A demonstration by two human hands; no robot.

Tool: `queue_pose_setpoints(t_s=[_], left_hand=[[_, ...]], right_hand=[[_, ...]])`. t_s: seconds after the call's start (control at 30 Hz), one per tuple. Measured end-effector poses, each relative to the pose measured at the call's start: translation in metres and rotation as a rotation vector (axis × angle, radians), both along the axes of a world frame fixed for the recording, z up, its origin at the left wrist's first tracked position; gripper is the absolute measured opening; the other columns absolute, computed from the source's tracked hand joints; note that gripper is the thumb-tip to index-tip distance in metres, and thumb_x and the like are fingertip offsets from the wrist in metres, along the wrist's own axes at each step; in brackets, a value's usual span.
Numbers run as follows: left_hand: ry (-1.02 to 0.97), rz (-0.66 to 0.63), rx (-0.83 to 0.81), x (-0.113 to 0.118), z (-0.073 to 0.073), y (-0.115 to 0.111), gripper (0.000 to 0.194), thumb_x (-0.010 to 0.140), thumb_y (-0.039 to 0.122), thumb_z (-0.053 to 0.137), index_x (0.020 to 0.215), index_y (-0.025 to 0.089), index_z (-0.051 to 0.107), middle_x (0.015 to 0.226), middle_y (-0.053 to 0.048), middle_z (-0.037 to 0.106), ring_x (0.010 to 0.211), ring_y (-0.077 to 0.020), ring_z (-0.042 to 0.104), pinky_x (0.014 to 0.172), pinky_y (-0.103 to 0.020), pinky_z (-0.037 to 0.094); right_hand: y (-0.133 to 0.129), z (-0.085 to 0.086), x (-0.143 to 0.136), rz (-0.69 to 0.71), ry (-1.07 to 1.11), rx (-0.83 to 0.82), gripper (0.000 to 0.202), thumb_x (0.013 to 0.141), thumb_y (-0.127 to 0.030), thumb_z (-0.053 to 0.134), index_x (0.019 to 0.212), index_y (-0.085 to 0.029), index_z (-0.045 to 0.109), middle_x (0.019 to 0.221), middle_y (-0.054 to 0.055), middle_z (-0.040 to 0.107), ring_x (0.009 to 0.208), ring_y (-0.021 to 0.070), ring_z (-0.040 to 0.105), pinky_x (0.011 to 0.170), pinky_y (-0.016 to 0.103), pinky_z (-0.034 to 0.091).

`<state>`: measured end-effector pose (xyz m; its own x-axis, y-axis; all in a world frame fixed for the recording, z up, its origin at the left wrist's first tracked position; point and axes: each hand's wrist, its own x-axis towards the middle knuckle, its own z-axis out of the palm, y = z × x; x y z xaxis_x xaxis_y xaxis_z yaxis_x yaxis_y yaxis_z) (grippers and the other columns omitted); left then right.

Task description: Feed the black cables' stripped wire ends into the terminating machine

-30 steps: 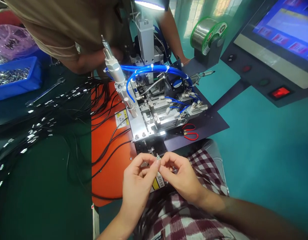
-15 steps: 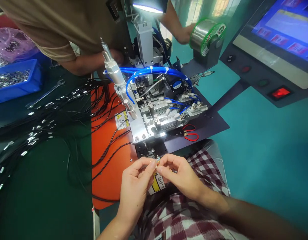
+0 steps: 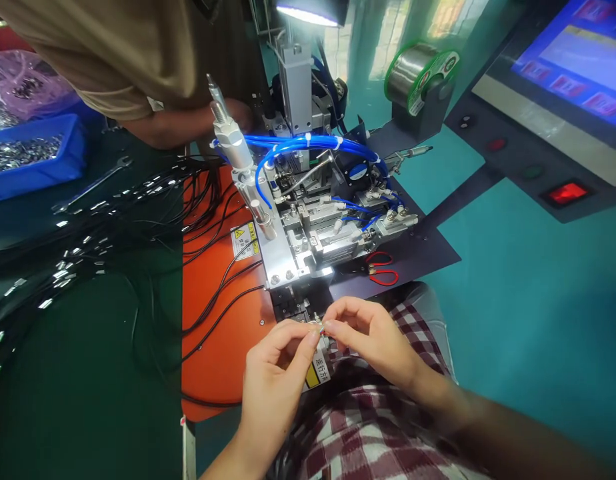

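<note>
My left hand (image 3: 281, 363) and my right hand (image 3: 371, 333) meet at the fingertips in front of the machine (image 3: 308, 227). Between them is a small shiny metal piece (image 3: 321, 328), mostly covered by the fingers, so its kind does not show. Thumb and forefinger of each hand are pinched together on it. Just beyond the fingertips lies the dark front track (image 3: 293, 303) of the machine. A white and yellow label (image 3: 318, 370) shows below the fingers.
Black cables (image 3: 208, 307) with metal ends cross the orange plate (image 3: 213, 367) and the dark green mat. Red-handled scissors (image 3: 383, 273) lie right of the machine. A solder spool (image 3: 418, 77), control panel (image 3: 548, 147), wrench (image 3: 95, 183), blue bin (image 3: 38, 177) and another person's arm (image 3: 188, 130) are around.
My right hand has shifted slightly right and up, with the fingers rearranged on the small piece. The other person's hand has left the solder spool. The camera view has moved a little.
</note>
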<state>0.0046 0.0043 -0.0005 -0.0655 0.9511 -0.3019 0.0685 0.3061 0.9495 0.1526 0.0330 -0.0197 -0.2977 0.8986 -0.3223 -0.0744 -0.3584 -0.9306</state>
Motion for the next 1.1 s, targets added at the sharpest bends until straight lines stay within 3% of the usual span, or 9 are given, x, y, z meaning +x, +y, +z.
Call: queue_pose_setpoints(t_s=[0.2,0.5,0.7,0.9,1.1], left_hand=[[-0.015,0.002,-0.033,0.001,-0.002,-0.001,0.014,0.075,0.031,0.070,0.073,0.017,0.070,0.068,-0.002,0.063,0.059,-0.0116,0.052,0.047,-0.018,0.039],[-0.121,-0.019,-0.161,-0.002,-0.004,0.001,0.026,0.077,0.040,0.068,0.075,0.014,0.066,0.056,0.003,0.052,0.044,-0.0038,0.035,0.039,-0.015,0.025],[-0.125,-0.045,-0.144,-0.003,-0.004,-0.001,0.024,0.082,0.039,0.062,0.082,0.015,0.062,0.057,0.003,0.054,0.041,-0.0035,0.035,0.039,-0.016,0.025],[-0.095,-0.023,-0.147,-0.001,-0.002,0.000,0.025,0.077,0.039,0.067,0.080,0.014,0.065,0.055,0.003,0.053,0.043,-0.0047,0.037,0.039,-0.016,0.027],[-0.075,-0.028,-0.117,0.000,-0.003,-0.002,0.025,0.077,0.040,0.066,0.078,0.015,0.066,0.055,0.002,0.053,0.044,-0.0053,0.038,0.039,-0.016,0.028]], right_hand=[[0.001,0.001,-0.001,-0.003,0.028,-0.050,0.023,0.073,-0.036,0.069,0.070,-0.015,0.060,0.059,-0.004,0.050,0.052,0.0081,0.042,0.050,0.022,0.033],[0.001,-0.005,0.001,0.026,0.143,-0.141,0.028,0.070,-0.040,0.073,0.071,-0.014,0.061,0.055,-0.006,0.046,0.050,0.0068,0.038,0.046,0.021,0.027],[0.000,-0.008,0.001,0.004,0.132,-0.112,0.027,0.072,-0.039,0.072,0.074,-0.015,0.062,0.058,-0.005,0.051,0.051,0.0072,0.040,0.048,0.021,0.032],[0.001,-0.005,0.007,-0.068,-0.122,0.180,0.012,0.079,-0.029,0.064,0.079,-0.017,0.064,0.069,0.000,0.059,0.060,0.0117,0.049,0.055,0.024,0.038],[-0.003,-0.004,0.010,-0.025,-0.325,0.523,0.005,0.083,-0.019,0.061,0.085,-0.019,0.066,0.079,0.003,0.062,0.064,0.0134,0.054,0.058,0.026,0.044]])
